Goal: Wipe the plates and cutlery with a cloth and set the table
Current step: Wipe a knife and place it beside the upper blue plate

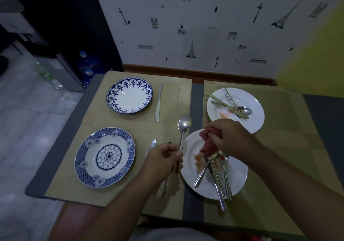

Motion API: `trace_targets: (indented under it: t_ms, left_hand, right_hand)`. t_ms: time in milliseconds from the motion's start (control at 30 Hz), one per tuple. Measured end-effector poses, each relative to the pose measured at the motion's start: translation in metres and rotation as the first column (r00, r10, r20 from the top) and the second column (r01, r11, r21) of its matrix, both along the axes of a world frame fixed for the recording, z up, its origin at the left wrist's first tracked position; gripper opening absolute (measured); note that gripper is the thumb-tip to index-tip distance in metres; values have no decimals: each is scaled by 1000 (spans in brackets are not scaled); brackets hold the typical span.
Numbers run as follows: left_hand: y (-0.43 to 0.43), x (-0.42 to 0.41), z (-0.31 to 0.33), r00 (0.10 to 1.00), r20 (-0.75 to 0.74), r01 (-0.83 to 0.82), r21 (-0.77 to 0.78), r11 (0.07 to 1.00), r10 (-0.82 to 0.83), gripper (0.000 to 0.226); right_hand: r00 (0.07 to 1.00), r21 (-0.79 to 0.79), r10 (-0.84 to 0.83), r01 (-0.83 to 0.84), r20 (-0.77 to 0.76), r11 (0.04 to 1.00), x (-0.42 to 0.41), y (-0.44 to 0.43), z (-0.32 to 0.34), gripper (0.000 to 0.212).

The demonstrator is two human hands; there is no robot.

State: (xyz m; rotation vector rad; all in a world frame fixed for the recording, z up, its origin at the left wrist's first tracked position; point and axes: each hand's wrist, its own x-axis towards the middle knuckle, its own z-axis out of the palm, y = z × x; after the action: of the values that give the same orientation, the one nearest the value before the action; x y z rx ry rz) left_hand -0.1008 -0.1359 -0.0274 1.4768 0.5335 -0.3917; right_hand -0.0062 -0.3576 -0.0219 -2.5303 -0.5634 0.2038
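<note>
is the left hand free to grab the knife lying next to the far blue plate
Probably not as things stand. The left hand is closed on a spoon by its handle, so it would have to put that down first. The knife itself lies bare on the placemat, with nothing over it.

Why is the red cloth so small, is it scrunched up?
Yes, scrunched: the red cloth sits bunched in the right hand.
</note>
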Motion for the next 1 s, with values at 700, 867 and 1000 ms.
trace_targets:
  t_ms: [700,867,1000]
  left_hand:
    - [24,84,-26,996,61,-84,258,962,70,26]
    - [43,115,-34,998,50,19,371,928,-41,11]
    - [64,166,-29,920,30,275,658,701,-390,15]
  right_hand:
    - [998,131,-63,67,-29,989,1,-2,8,20]
    - [996,110,-85,86,-12,990,10,1,7,22]
    - [993,104,-111,114,-37,988,16,1,11,23]
